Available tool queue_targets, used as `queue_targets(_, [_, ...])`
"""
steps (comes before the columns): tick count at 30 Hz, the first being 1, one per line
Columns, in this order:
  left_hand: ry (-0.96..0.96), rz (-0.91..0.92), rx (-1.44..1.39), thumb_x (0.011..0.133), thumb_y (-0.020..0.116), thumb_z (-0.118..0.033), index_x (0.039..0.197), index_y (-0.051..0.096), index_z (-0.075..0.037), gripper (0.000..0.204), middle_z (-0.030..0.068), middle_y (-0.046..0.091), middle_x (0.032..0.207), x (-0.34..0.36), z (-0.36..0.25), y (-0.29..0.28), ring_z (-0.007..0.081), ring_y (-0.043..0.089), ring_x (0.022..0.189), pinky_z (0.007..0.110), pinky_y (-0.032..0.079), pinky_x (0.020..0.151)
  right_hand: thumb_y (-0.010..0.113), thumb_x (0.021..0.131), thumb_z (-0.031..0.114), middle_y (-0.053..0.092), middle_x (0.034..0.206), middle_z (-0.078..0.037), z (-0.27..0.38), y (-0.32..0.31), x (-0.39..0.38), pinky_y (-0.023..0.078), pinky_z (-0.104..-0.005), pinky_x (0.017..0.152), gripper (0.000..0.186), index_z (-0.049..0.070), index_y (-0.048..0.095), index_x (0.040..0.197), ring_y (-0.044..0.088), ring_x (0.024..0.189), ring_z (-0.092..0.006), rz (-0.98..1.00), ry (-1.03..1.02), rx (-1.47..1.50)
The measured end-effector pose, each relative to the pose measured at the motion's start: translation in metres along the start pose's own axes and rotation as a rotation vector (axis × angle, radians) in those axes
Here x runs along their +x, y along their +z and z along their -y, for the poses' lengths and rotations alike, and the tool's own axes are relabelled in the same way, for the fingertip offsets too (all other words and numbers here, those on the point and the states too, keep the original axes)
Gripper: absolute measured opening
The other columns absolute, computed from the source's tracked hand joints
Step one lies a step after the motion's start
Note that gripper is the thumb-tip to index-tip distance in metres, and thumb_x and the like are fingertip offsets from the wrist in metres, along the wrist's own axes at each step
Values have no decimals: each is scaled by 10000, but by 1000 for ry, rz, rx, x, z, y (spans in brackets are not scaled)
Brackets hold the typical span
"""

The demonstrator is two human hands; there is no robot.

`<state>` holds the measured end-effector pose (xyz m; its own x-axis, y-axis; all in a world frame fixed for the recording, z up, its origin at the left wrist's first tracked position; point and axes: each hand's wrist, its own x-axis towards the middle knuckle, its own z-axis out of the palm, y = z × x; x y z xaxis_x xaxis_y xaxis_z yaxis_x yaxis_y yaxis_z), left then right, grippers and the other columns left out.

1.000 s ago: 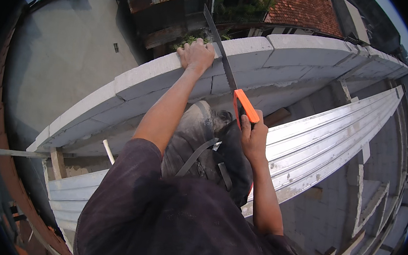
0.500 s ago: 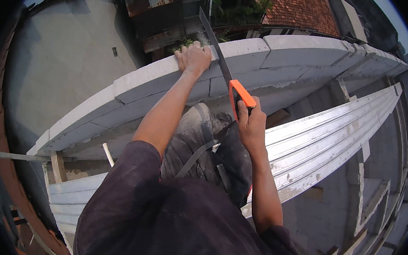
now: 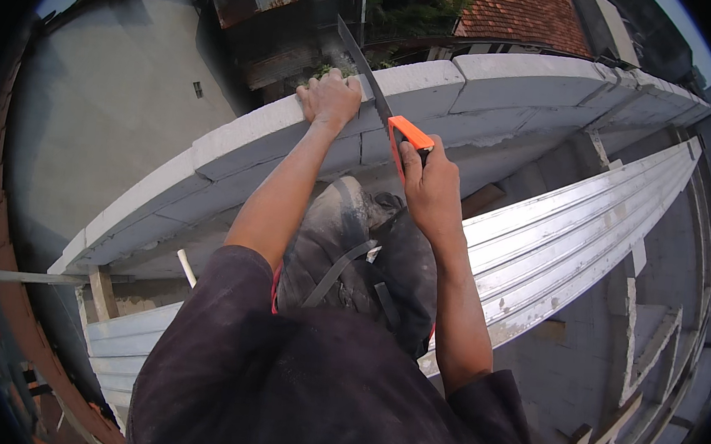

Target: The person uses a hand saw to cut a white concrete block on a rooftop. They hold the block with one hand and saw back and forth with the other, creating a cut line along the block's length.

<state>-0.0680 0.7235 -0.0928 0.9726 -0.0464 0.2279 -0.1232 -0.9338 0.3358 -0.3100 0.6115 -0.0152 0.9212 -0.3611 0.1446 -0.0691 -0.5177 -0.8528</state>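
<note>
My right hand [image 3: 432, 186] is wrapped round the orange and black handle of a handsaw [image 3: 365, 66]. The long toothed blade lies against the top of a light grey block wall [image 3: 421, 79], its tip reaching out past the far face. Just left of the blade, my left hand [image 3: 330, 101] is curled over the wall's top edge, gripping a block [image 3: 362, 91]. Pale dust hangs by the blade. The cut itself is too small to make out.
Shiny ribbed metal planks [image 3: 567, 239] lie behind the wall at my right, with another metal plank [image 3: 133, 338] at lower left. My legs [image 3: 329, 245] are bent close to the wall. Beyond it stand a grey plastered wall [image 3: 122, 112] and a tiled roof [image 3: 518, 18].
My right hand has pushed the saw forward and a little left, so the handle is nearer the wall. My left hand keeps its hold on the block.
</note>
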Motion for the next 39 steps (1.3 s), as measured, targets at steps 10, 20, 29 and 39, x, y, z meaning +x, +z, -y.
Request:
queue_targets(10, [-13, 44, 17, 1017, 453, -420, 1264, 740, -60, 522, 169, 766, 1274, 0, 2, 2, 347, 638, 1277, 522, 333, 1133, 569, 1134, 262, 687, 1011, -167, -87, -29, -165, 536, -349, 772, 337, -47, 645, 1245, 692, 827, -257, -68, -116, -16])
queue_targets(20, [-8, 37, -9, 1008, 473, -424, 1248, 751, -68, 511, 186, 771, 1263, 9, 1, -7, 376, 654, 1275, 538, 364, 1123, 624, 1095, 226, 705, 864, -260, -27, -13, -73, 549, -500, 748, 253, -9, 607, 1189, 713, 857, -509, 26, 92, 21])
queue_targets(29, [4, 44, -6, 1012, 466, -416, 1286, 739, -62, 524, 181, 763, 1283, 4, -6, 0, 371, 641, 1295, 540, 350, 1141, 609, 1110, 291, 690, 779, -253, -32, -4, -25, 508, -535, 670, 302, -8, 567, 1119, 686, 778, -515, -51, -27, -44])
queue_targets(39, [5, 11, 55, 1016, 457, -429, 1279, 737, -68, 528, 182, 769, 1282, 2, 2, 5, 393, 663, 1275, 552, 382, 1122, 629, 1094, 210, 711, 1033, -222, -88, -39, -175, 580, -424, 785, 291, -13, 633, 1280, 767, 909, -394, -17, -59, 0])
